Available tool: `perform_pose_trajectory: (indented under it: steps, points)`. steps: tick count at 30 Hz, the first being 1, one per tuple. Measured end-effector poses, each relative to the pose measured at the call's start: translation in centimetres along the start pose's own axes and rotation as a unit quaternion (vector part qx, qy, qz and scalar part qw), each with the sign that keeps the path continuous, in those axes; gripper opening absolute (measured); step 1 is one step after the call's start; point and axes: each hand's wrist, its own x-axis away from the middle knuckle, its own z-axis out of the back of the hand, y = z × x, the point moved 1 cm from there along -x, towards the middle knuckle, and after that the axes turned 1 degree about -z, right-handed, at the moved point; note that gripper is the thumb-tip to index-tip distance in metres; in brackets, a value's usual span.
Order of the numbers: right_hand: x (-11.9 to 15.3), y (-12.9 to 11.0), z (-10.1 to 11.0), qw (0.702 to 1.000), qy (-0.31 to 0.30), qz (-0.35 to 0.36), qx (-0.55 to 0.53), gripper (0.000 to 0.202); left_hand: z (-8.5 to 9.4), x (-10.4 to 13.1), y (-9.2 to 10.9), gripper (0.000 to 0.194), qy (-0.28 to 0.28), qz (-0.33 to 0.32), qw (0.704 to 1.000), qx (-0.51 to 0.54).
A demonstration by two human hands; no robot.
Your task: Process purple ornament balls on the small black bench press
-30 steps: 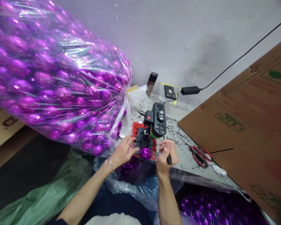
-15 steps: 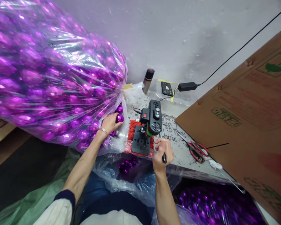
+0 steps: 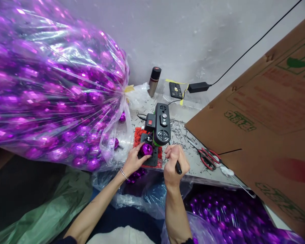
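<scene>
Between the thumb and fingers of my left hand (image 3: 133,160) is a shiny purple ball (image 3: 146,149), over the black base plate (image 3: 152,160) of a small black machine (image 3: 163,124). That plate rests on a red mat (image 3: 137,136). My right hand (image 3: 176,162) is closed round the black lever handle (image 3: 178,167) at the machine's right side. A big clear plastic bag (image 3: 66,98) full of purple balls lies to the left, its mouth near the machine. Two loose balls, one of them low (image 3: 116,143), show by the bag's mouth.
Red-handled scissors (image 3: 209,158) lie on the table (image 3: 190,166) beside a large cardboard box (image 3: 256,118). Behind the machine are a dark bottle (image 3: 154,81), a phone-like black device (image 3: 175,90) and a power adapter (image 3: 198,87). More purple balls (image 3: 226,213) sit below the table.
My left hand has moved right from the bag's mouth to the machine's plate, with a purple ball in its fingers. My right hand stays on the lever. The view has shifted slightly.
</scene>
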Motion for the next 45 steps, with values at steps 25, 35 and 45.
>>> perform_pose_trajectory:
  steps: [25, 35, 45]
  points:
    - [1.2, 0.8, 0.3, 0.999, -0.006, 0.041, 0.027, 0.033, 1.6, 1.1, 1.0, 0.069, -0.021, 0.077, 0.988, 0.136]
    - [7.5, 3.6, 1.1, 0.989, -0.056, -0.134, 0.022, 0.065, 2.4, 5.1, 4.2, 0.056, -0.107, 0.271, 0.848, 0.444]
    - [24.4, 8.0, 17.4, 0.864, 0.090, -0.386, 0.312, 0.067, 3.6, 4.2, 6.1, 0.039, -0.151, -0.037, 0.988, 0.004]
